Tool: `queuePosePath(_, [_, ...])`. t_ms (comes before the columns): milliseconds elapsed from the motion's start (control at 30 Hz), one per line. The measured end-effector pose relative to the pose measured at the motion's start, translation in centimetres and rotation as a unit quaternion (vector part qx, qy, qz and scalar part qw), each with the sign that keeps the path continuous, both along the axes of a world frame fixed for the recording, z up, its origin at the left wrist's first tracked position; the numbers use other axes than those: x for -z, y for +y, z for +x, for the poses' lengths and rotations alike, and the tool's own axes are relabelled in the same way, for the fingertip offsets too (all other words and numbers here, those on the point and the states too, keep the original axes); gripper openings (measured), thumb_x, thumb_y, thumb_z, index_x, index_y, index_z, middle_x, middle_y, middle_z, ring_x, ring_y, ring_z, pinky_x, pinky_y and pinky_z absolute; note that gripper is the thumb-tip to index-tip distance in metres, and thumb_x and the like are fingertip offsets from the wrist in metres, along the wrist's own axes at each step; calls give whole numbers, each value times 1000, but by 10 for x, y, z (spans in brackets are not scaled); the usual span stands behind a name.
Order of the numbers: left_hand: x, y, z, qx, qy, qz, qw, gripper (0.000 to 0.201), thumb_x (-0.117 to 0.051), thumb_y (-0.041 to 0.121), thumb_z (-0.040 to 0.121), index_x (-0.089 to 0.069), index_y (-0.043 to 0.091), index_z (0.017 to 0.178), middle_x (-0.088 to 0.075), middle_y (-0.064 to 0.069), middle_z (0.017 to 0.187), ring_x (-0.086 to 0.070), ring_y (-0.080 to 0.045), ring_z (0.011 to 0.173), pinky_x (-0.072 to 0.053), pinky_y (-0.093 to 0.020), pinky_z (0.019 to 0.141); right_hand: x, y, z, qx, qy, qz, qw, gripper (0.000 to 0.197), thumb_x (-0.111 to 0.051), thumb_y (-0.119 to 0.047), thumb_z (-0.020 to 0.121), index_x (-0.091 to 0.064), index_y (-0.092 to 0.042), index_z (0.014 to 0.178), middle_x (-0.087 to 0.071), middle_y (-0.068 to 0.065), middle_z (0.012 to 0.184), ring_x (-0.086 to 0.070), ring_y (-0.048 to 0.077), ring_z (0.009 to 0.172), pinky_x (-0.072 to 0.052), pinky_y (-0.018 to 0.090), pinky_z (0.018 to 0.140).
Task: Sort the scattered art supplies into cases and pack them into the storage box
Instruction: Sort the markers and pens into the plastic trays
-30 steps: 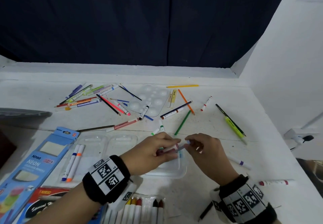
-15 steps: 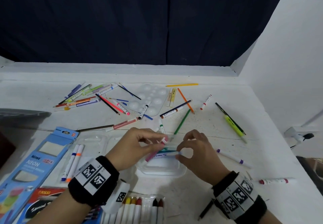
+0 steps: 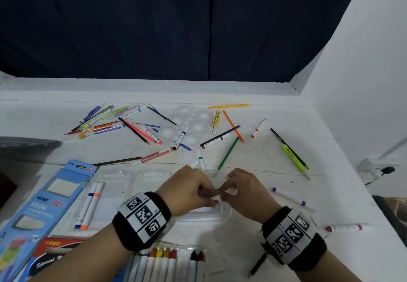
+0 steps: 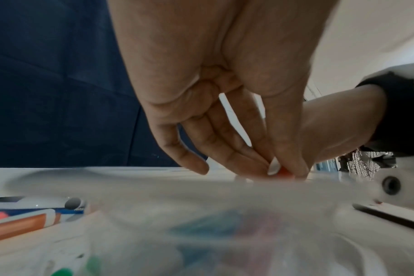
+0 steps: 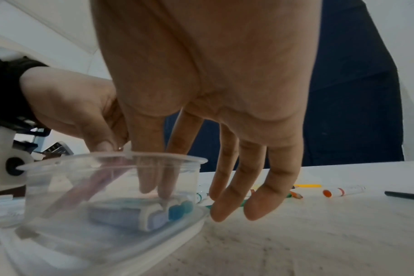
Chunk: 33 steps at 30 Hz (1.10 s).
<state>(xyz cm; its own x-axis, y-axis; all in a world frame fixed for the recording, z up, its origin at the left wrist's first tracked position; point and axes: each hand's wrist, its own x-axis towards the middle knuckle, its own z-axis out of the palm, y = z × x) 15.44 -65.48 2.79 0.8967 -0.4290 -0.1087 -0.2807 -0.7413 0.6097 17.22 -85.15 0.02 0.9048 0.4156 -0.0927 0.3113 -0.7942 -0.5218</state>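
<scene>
Both hands meet over a clear plastic case [image 3: 226,212] at the near middle of the white table [image 3: 275,193]. The left hand [image 3: 187,190] pinches the red-capped end of a pinkish marker [image 5: 87,184] between thumb and fingertips, the marker slanting down into the case. The right hand [image 3: 246,193] reaches its thumb and forefinger into the case, touching the blue-capped markers [image 5: 154,212] lying on its floor, while its other fingers [image 5: 267,196] hang loosely spread outside the case's wall. More markers and coloured pencils [image 3: 136,127] lie scattered toward the far edge beside a white paint palette [image 3: 189,123].
</scene>
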Motion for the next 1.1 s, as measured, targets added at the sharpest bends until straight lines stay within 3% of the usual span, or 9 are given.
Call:
queuePosePath(67, [1,2,-1,5,5,23,1000,17,-80,41,80,-80,30,94,-74,11,85,-66,-2,75,-55,-25,74,5,-3,1,-2,-1,22,1000,10,-73,-22,82,-77,-31,82,-57,-10,92,-50,4,82,-35,14,68])
queuePosePath(167, [3,3,-3,16,-5,69,997,14,-75,37,85,-79,31,97,-75,12,91,-64,0,77,-52,-19,76,8,-4,2,10,-9,67,998,12,-66,-19,90,-76,-24,90,-65,-11,90,-56,3,76,-41,9,70])
queuePosePath(333, [9,2,-6,21,-24,135,990,17,-72,33,88,-77,33,104,-75,14,99,-66,-4,86,-48,-19,81,11,-4,5,25,-4,85,996,17,-58,-17,96,-75,-19,97,-72,-6,97,-64,10,82,-52,23,82])
queuePosePath(433, [10,3,-6,10,-27,143,989,16,-73,32,86,-77,32,102,-74,14,96,-66,-4,86,-44,-17,79,11,-6,4,15,5,87,996,12,-63,-22,93,-74,-24,97,-69,-10,95,-63,8,80,-52,19,78])
queuePosePath(533, [11,4,-7,-3,-34,151,988,15,-74,33,85,-77,34,100,-74,16,95,-66,-4,87,-42,-15,77,11,-8,3,1,7,85,996,11,-71,-29,86,-71,-28,97,-67,-12,95,-63,7,80,-54,23,78])
queuePosePath(667, [11,4,-7,-20,-38,159,986,17,-77,39,83,-78,36,100,-75,16,95,-66,-3,85,-41,-14,77,9,-8,1,1,5,62,998,15,-74,-30,84,-70,-28,99,-67,-10,99,-62,8,79,-54,21,78])
queuePosePath(833, [11,2,-7,-30,-29,166,985,19,-79,43,80,-78,35,98,-74,16,95,-65,-2,84,-48,-19,82,8,-6,-3,-20,-10,42,999,19,-71,-32,88,-69,-23,105,-66,-6,101,-56,9,83,-44,18,77])
queuePosePath(967, [11,3,-7,-32,-21,159,987,16,-80,39,79,-78,34,95,-75,16,93,-63,0,82,-44,-16,78,2,-11,-8,-14,-29,65,997,21,-65,-35,92,-67,-27,112,-65,-9,103,-58,5,87,-45,12,77])
queuePosePath(1100, [11,3,-5,-29,-22,163,986,17,-80,40,79,-78,33,94,-74,16,93,-64,-1,84,-48,-18,82,-15,-34,-9,40,-104,101,989,10,-67,-25,91,-70,-26,100,-66,-13,88,-62,2,82,-43,8,71])
